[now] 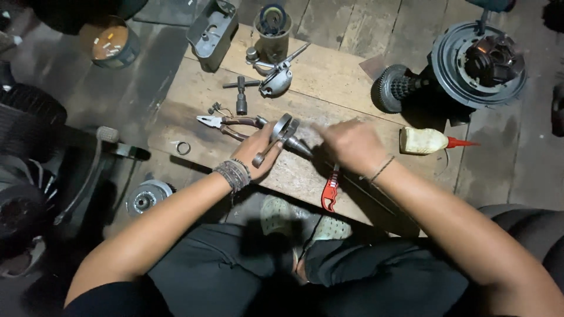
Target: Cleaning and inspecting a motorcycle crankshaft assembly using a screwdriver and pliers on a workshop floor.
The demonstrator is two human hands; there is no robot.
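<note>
My left hand (pixel 257 151) grips a metal crankshaft with its connecting rod (pixel 281 136), held just above a wooden board (pixel 329 76). My right hand (pixel 351 145) is blurred, palm down, next to the part's right end; whether it holds anything I cannot tell. A pair of pliers (pixel 230 122) lies just left of my left hand. A red-handled tool (pixel 330 192) lies on the board below my right hand.
On the board lie a T-shaped socket wrench (pixel 241 93), a metal ring (pixel 183 148), a cup with parts (pixel 272 29) and a pale oil bottle with a red nozzle (pixel 432 141). An engine assembly (pixel 470 64) sits far right. A round metal part (pixel 147 196) rests on the floor.
</note>
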